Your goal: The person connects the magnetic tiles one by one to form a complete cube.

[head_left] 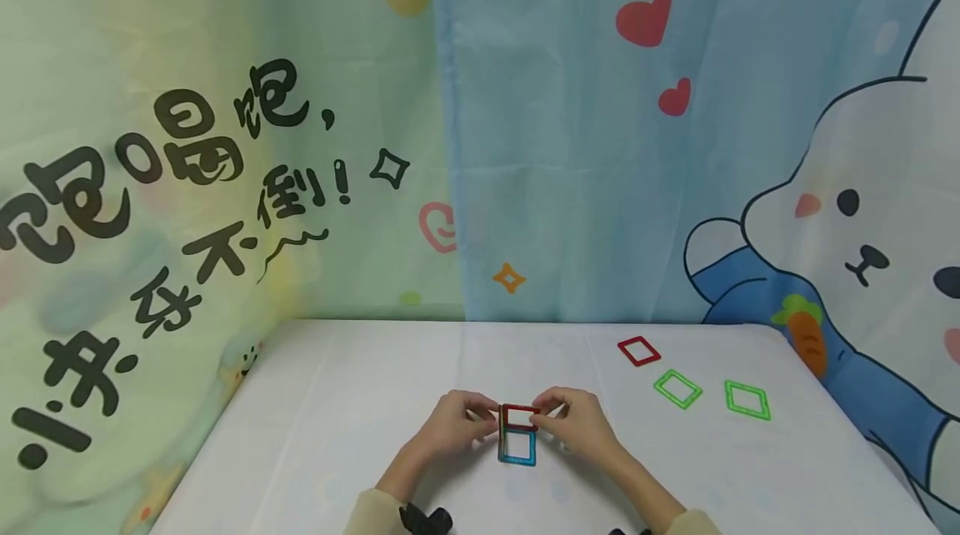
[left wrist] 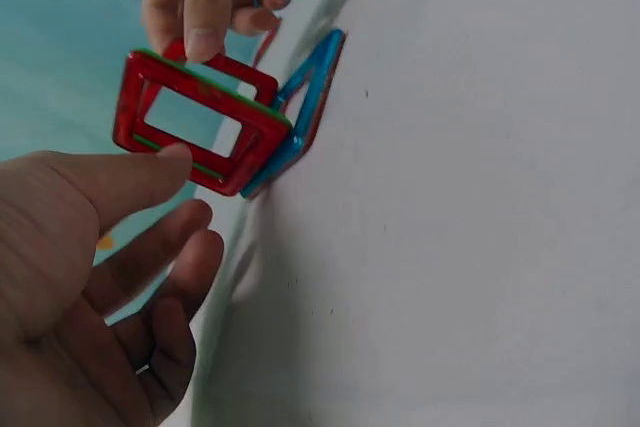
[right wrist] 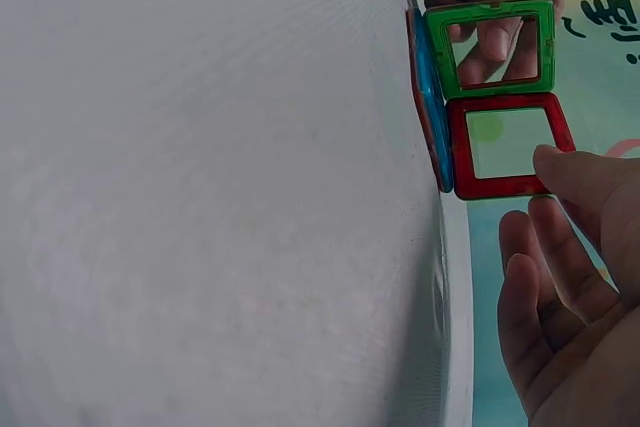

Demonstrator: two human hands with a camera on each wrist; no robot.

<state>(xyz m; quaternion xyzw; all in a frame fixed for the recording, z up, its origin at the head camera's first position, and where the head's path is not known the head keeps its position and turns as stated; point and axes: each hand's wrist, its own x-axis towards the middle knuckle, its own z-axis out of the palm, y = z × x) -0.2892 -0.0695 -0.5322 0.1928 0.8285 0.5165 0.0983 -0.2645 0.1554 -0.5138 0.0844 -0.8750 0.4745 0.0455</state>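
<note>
Six square frames can be counted, three joined and three loose. The joined three are held between the hands, over the near middle of the white table (head_left: 337, 435): a blue frame (head_left: 518, 460) on the near side, a red frame (right wrist: 500, 188) at its far edge, and a two-coloured frame (right wrist: 546, 47) on the left, shown green from the right and red from the left. Whether they are borne by the table cannot be told.

The red frame's right side is pinched between thumb and finger by the right hand (head_left: 581, 422), its other fingers bent. The two-coloured frame is touched by the thumb of the left hand (head_left: 453, 421), whose other fingers are curved; whether it is pinched cannot be told. Both forearms are angled inward from the near side.

Farther right, one loose red frame (head_left: 628, 355) and two loose green frames (head_left: 669, 397) (head_left: 748, 413) are laid well apart from the hands. Two printed curtains (head_left: 555, 185) are hung beyond.
</note>
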